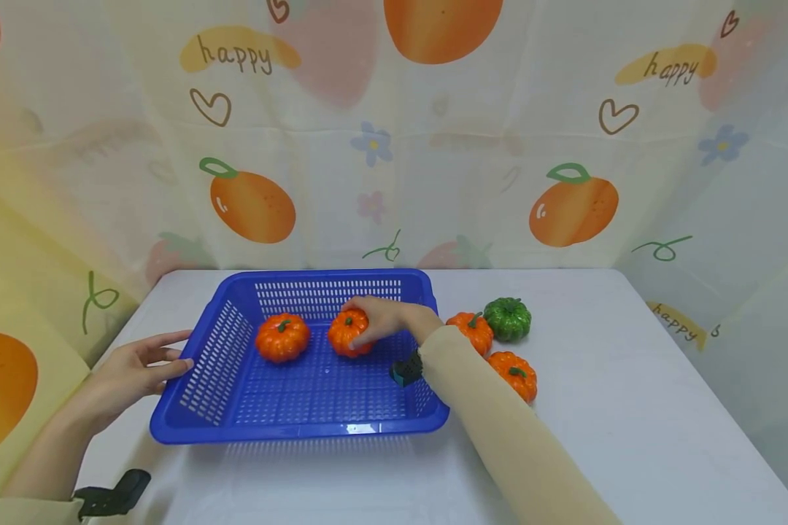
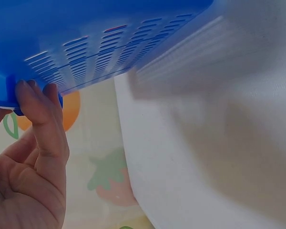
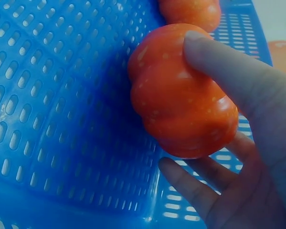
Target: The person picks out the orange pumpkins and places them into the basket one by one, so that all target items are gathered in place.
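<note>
A blue plastic basket (image 1: 322, 430) with slotted walls stands on the white table. My left hand (image 1: 134, 372) pinches its left rim, thumb on top and fingertips under the edge, as the left wrist view shows. Inside the basket, my right hand (image 1: 384, 321) holds an orange pumpkin (image 3: 181, 95), thumb on one side and fingers round the other. A second orange pumpkin (image 1: 282, 337) sits in the basket to the left of it.
Right of the basket lie a green pumpkin (image 1: 508, 319) and two more orange pumpkins (image 1: 515, 375), partly hidden by the right sleeve (image 1: 499, 423). A printed curtain (image 1: 420, 204) hangs behind the white table (image 1: 630, 408).
</note>
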The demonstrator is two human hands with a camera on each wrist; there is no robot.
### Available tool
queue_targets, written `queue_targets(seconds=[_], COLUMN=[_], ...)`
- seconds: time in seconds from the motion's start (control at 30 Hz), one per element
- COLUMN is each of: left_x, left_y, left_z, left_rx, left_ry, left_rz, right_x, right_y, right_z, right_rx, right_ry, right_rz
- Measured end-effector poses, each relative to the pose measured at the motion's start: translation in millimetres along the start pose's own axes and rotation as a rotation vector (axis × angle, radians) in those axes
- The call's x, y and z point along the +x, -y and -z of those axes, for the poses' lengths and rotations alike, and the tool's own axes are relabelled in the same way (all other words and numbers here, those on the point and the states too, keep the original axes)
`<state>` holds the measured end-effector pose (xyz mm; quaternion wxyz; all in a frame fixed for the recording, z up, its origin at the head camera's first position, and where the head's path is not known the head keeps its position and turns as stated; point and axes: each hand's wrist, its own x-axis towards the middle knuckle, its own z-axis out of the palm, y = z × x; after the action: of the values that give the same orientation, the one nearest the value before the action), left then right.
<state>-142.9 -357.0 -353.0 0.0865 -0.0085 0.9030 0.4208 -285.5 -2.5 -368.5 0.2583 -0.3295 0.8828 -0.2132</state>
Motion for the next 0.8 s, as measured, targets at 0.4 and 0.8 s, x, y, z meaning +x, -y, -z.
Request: queue_targets(seconds=[0.4, 0.8], left_x=[0.1, 0.0], left_y=[-0.4, -1.3], left_z=[0.8, 0.8], left_rx=[-0.004, 0.014], left_ry=[0.002, -0.004], left_rz=[-0.007, 0.002], right_x=[-3.7, -5.7], right_y=[0.3, 0.5], right_z=[0.1, 0.3], right_rx=[0.008, -0.015], right_ry=[0.004, 0.023], right_rz=[-0.036, -0.068])
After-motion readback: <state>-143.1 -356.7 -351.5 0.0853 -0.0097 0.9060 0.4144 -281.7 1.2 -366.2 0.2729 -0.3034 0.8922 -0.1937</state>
